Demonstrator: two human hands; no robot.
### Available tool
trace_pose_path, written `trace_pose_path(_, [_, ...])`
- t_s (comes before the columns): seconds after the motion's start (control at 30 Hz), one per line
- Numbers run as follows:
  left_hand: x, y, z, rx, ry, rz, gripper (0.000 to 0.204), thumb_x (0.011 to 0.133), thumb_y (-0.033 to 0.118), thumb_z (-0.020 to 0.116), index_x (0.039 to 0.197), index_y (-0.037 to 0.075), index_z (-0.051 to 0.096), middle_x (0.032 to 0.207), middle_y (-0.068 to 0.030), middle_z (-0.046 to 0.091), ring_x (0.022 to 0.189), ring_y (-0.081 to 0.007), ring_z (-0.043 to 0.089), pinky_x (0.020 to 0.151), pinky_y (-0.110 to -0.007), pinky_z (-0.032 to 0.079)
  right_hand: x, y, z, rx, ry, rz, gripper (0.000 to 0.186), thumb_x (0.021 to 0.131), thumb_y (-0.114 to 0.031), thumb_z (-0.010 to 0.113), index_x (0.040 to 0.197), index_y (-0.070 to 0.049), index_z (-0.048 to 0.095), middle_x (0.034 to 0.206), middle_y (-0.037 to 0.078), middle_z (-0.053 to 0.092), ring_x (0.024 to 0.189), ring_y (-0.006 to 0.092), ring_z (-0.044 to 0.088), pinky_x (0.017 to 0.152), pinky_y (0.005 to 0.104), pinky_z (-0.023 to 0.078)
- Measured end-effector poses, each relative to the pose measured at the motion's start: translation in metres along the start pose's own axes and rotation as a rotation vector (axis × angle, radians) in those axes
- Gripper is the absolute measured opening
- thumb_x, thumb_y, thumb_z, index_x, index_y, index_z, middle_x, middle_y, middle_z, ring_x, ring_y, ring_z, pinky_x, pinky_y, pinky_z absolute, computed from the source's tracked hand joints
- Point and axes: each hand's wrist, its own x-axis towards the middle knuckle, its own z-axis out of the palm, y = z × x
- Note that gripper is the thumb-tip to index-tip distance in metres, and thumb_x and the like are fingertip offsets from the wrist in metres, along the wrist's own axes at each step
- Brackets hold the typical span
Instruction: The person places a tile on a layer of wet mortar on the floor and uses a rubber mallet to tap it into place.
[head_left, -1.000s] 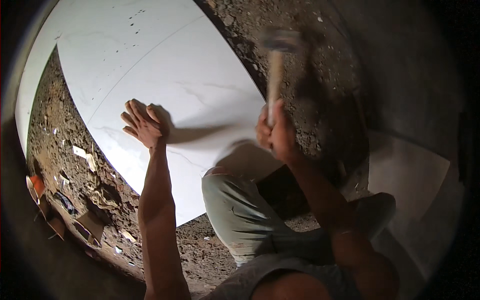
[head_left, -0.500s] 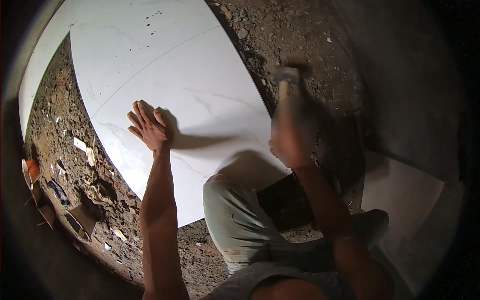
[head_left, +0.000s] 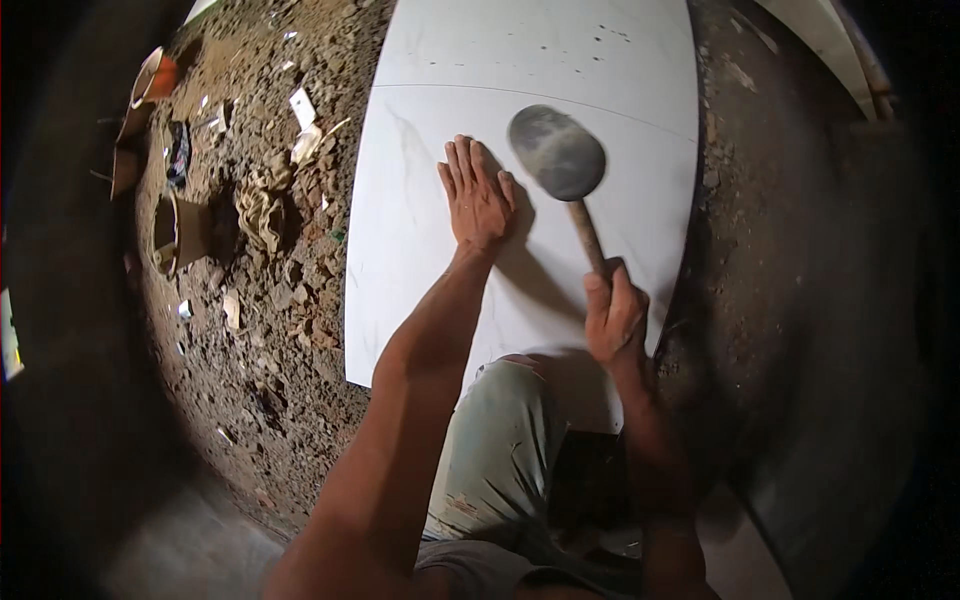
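My left hand [head_left: 479, 205] lies flat on a large white marbled tile [head_left: 430, 270], fingers stretched out and slightly spread. In my right hand [head_left: 614, 315] is the wooden handle of a rubber mallet [head_left: 557, 152], its fingers wrapped round the lower end. The mallet's dark, scuffed head is over the tile, to the right of my left fingers; whether it touches the surface I cannot tell. A thin seam crosses beyond my hands, with another white tile [head_left: 480, 45] past it, marked by dark specks. My knee [head_left: 505, 400] rests at the near end of the tile.
Rough soil [head_left: 270, 350] with rubble borders the tile on the left. On it lie a crumpled cloth [head_left: 262, 212], a white scrap [head_left: 302, 108], an orange container [head_left: 155, 78] and a brownish open container [head_left: 185, 232]. A pale slab [head_left: 740, 550] is at the lower right.
My right hand has swung the mallet from beyond the tile's right edge to over the tile. My left hand remains flat on it. The view has turned, shifting the tile rightward.
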Motion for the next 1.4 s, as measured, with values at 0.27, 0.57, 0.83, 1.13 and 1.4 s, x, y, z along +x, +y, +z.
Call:
trace_pose_path(0.27, [0.006, -0.002, 0.011, 0.114, -0.037, 0.003, 0.065, 0.097, 0.026, 0.043, 0.15, -0.004, 0.021, 0.159, -0.0211, 0.017, 0.149, -0.0382, 0.01, 0.121, -0.052, 0.01, 0.005, 0.051, -0.023, -0.228, -0.114, 0.174, 0.037, 0.102, -0.035, 0.047, 0.093, 0.001, 0.051, 0.08, 0.029, 0.061, 0.08, 0.0516, 0.058, 0.064, 0.0552, 0.043])
trace_pose_path(0.57, [0.096, -0.06, -0.001, 0.085, 0.039, 0.14, 0.076, 0.097, 0.05, 0.044, 0.15, -0.002, 0.027, 0.157, -0.0199, 0.026, 0.148, -0.0355, 0.018, 0.12, -0.051, 0.014, -0.048, 0.04, -0.023, -0.313, -0.163, 0.205, 0.037, 0.102, -0.036, 0.046, 0.092, -0.001, 0.051, 0.08, 0.028, 0.059, 0.082, 0.0518, 0.056, 0.066, 0.0543, 0.041])
trace_pose_path(0.83, [0.106, -0.07, 0.007, 0.059, 0.047, 0.189, 0.068, 0.099, 0.043, 0.041, 0.149, -0.002, 0.029, 0.155, -0.0196, 0.029, 0.147, -0.0346, 0.022, 0.121, -0.049, 0.015, -0.002, 0.001, 0.021, -0.218, -0.079, 0.034, 0.03, 0.101, -0.028, 0.049, 0.09, 0.0, 0.048, 0.074, 0.026, 0.057, 0.072, 0.0501, 0.056, 0.063, 0.0543, 0.04])
trace_pose_path(1.13, [0.115, -0.093, 0.0, -0.045, -0.03, 0.318, 0.058, 0.098, 0.031, 0.039, 0.148, 0.003, 0.033, 0.156, -0.0158, 0.03, 0.147, -0.0323, 0.022, 0.122, -0.044, 0.014, 0.04, 0.034, 0.056, -0.36, -0.123, 0.04, 0.036, 0.102, -0.036, 0.048, 0.093, -0.001, 0.049, 0.071, 0.027, 0.057, 0.071, 0.0516, 0.055, 0.06, 0.0537, 0.041])
trace_pose_path(1.4, [0.116, -0.094, -0.001, 0.025, -0.015, 0.281, 0.058, 0.097, 0.03, 0.039, 0.147, 0.001, 0.034, 0.156, -0.0176, 0.031, 0.147, -0.0335, 0.022, 0.122, -0.046, 0.015, 0.049, 0.003, 0.067, -0.192, -0.125, 0.025, 0.037, 0.102, -0.037, 0.047, 0.092, -0.001, 0.048, 0.071, 0.026, 0.056, 0.072, 0.0508, 0.056, 0.062, 0.0551, 0.041])
